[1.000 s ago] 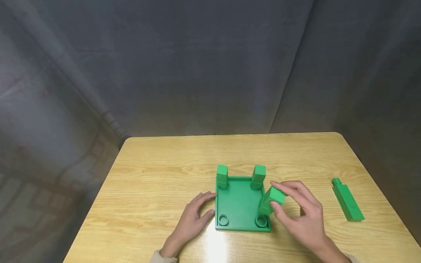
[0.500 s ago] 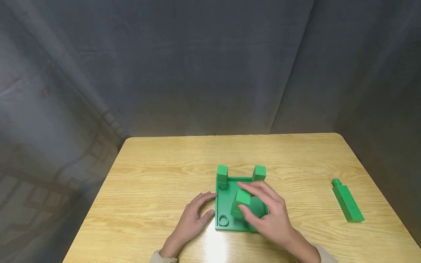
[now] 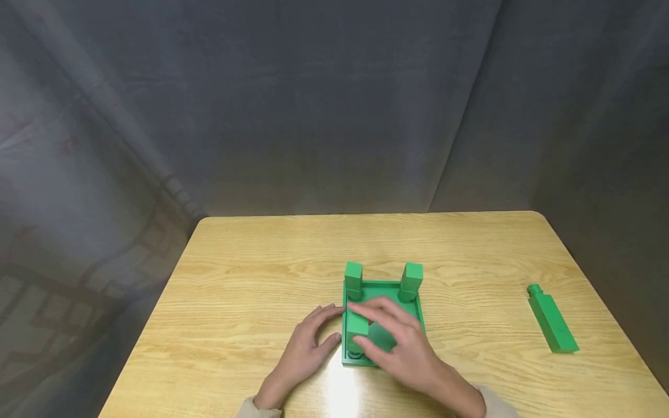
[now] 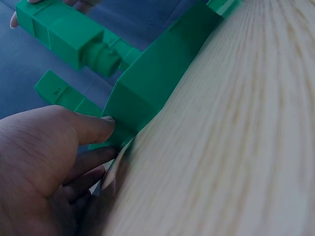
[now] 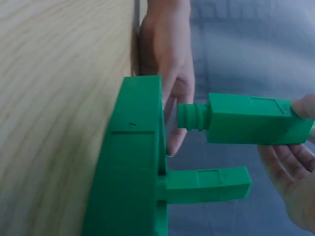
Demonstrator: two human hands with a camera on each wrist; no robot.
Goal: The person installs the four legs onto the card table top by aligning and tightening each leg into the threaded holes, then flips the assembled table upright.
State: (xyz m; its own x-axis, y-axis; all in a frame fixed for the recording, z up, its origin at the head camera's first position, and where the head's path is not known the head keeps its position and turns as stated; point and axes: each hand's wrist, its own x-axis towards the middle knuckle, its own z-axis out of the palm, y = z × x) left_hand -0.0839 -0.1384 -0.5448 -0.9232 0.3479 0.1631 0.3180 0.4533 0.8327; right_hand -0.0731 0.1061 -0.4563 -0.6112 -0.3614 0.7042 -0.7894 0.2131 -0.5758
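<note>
A green square-sided leg (image 3: 358, 328) is held roughly upright above the near left corner of a shallow green tray (image 3: 376, 290), its threaded end (image 5: 192, 116) pointing down and kept clear of the tray in the right wrist view. The leg is pinched near its top by the right hand (image 3: 405, 345), thumb on one side and fingertips on the other, spread no wider than the leg itself. Just below it, part of a round socket (image 3: 355, 355) can be seen. The tray's left wall is touched by the thumb and fingers of the left hand (image 3: 308, 348), which is rested on the table with its fingers loosely extended and not wrapped around anything. The two far corners of the tray are occupied by a far left leg (image 3: 353, 277) and a far right leg (image 3: 412, 278), both standing upright. The near right corner is hidden by the right hand. Well apart, to the right, a loose leg (image 3: 554, 325) is laid on the wood-grain table (image 3: 251, 278), its threaded neck pointed away from the person. The table is backed by dark grey fabric (image 3: 313, 116).
</note>
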